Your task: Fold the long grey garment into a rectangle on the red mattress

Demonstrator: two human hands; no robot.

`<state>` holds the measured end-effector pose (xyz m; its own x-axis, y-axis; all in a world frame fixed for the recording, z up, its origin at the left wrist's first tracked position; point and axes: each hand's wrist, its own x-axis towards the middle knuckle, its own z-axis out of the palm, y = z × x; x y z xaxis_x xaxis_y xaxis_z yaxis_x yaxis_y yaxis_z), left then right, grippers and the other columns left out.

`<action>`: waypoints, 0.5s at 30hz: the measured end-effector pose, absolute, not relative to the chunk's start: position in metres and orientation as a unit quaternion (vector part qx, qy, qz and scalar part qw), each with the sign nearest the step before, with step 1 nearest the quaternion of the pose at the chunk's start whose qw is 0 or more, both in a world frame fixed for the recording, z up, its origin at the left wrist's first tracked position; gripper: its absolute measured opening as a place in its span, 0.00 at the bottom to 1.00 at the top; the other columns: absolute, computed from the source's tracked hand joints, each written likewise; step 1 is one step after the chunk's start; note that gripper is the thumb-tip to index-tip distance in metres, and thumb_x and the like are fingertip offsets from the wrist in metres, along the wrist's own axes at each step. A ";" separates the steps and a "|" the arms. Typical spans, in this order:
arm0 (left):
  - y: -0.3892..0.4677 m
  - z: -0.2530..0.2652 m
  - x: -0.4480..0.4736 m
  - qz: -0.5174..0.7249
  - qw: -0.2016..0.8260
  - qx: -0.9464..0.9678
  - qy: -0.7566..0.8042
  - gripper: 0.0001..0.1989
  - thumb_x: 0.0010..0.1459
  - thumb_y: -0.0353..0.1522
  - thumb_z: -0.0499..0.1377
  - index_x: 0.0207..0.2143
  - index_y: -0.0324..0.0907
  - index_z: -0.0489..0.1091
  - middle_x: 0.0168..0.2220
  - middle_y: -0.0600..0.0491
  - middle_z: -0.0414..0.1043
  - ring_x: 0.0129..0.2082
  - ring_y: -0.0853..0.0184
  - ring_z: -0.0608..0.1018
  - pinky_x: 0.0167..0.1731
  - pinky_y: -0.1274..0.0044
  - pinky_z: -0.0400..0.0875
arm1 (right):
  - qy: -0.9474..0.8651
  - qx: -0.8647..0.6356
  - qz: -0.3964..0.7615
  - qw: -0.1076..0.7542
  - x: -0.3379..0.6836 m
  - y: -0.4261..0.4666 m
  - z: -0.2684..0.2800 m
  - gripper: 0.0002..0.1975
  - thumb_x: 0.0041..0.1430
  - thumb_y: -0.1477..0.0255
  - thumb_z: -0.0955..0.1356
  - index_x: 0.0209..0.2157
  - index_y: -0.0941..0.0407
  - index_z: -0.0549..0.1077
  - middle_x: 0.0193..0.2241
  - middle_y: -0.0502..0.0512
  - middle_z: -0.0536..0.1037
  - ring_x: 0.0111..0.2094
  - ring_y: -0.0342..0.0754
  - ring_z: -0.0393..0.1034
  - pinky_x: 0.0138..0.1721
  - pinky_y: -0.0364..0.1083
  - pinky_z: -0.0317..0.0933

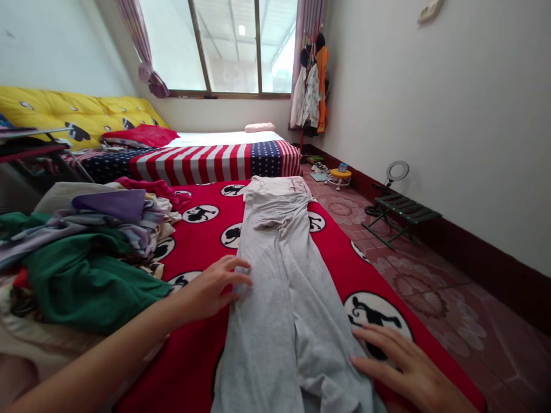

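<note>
Nearest, at the right edge of light grey pants (267, 281), a right hand (400, 367) with fingers spread, gripping nothing; a little farther, over the left edge, a left hand (210, 289), fingers loosely curved, likewise holding nothing. Pants stretched lengthwise, legs near and waist away, on a red blanket (185, 373). To the left, a clothes heap (90, 281). At the waist, a pale shirt (275, 184). Then, rightward, a green folding stool (407, 206); beyond, a flag-patterned bed (193, 163) under a window (232, 46).

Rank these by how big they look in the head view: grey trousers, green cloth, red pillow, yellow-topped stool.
1. Grey trousers
2. Green cloth
3. Red pillow
4. Yellow-topped stool
Apparent size only.
</note>
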<state>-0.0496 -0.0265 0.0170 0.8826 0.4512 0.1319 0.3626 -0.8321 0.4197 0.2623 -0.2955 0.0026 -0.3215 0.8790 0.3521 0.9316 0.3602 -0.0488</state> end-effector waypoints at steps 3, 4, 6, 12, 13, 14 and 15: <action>-0.061 0.018 -0.092 0.023 0.233 0.950 0.209 0.31 0.46 0.22 0.64 0.50 0.60 0.72 0.65 0.56 0.54 0.65 0.52 0.56 0.61 0.58 0.56 | -0.822 -0.545 -0.040 0.157 0.253 -0.290 0.005 0.28 0.50 0.78 0.68 0.53 0.44 0.72 0.58 0.56 0.68 0.58 0.60 0.64 0.47 0.55 0.71; -0.073 0.018 -0.100 0.008 0.241 0.947 0.212 0.34 0.45 0.23 0.65 0.52 0.62 0.70 0.68 0.57 0.49 0.66 0.50 0.52 0.61 0.57 0.55 | -0.821 -0.548 -0.021 0.158 0.249 -0.287 0.003 0.29 0.50 0.77 0.68 0.54 0.44 0.72 0.60 0.56 0.66 0.59 0.61 0.62 0.49 0.56 0.70; -0.092 0.016 -0.106 -0.008 0.246 0.945 0.215 0.35 0.46 0.24 0.65 0.54 0.64 0.67 0.69 0.59 0.42 0.68 0.49 0.48 0.62 0.55 0.53 | -0.819 -0.550 0.024 0.160 0.241 -0.280 -0.002 0.29 0.52 0.76 0.69 0.56 0.43 0.70 0.61 0.55 0.63 0.62 0.61 0.56 0.54 0.59 0.65; -0.119 0.012 -0.086 0.035 0.261 0.956 0.131 0.17 0.60 0.25 0.54 0.45 0.53 0.74 0.58 0.57 0.68 0.64 0.61 0.62 0.65 0.61 0.48 | -0.816 -0.536 0.110 0.186 0.234 -0.263 -0.003 0.18 0.60 0.75 0.66 0.51 0.47 0.74 0.56 0.57 0.71 0.60 0.57 0.60 0.61 0.65 0.51; -0.120 0.016 -0.083 0.055 0.279 0.951 0.125 0.16 0.61 0.25 0.52 0.44 0.51 0.74 0.54 0.55 0.73 0.61 0.63 0.66 0.65 0.63 0.48 | -0.815 -0.531 0.116 0.202 0.233 -0.263 0.002 0.17 0.61 0.74 0.65 0.51 0.48 0.74 0.53 0.57 0.74 0.58 0.56 0.64 0.61 0.64 0.51; -0.121 0.021 -0.082 0.077 0.299 0.943 0.125 0.15 0.61 0.25 0.51 0.43 0.49 0.74 0.50 0.54 0.75 0.57 0.64 0.70 0.65 0.65 0.50 | -0.811 -0.529 0.117 0.222 0.232 -0.264 0.008 0.16 0.61 0.72 0.65 0.50 0.48 0.75 0.50 0.57 0.77 0.56 0.55 0.67 0.61 0.62 0.53; -0.122 0.029 -0.083 0.097 0.319 0.934 0.129 0.15 0.62 0.26 0.50 0.43 0.48 0.73 0.47 0.54 0.77 0.54 0.65 0.73 0.64 0.67 0.53 | -0.800 -0.534 0.108 0.251 0.229 -0.268 0.014 0.15 0.61 0.70 0.65 0.49 0.48 0.76 0.47 0.56 0.79 0.53 0.55 0.70 0.60 0.59 0.55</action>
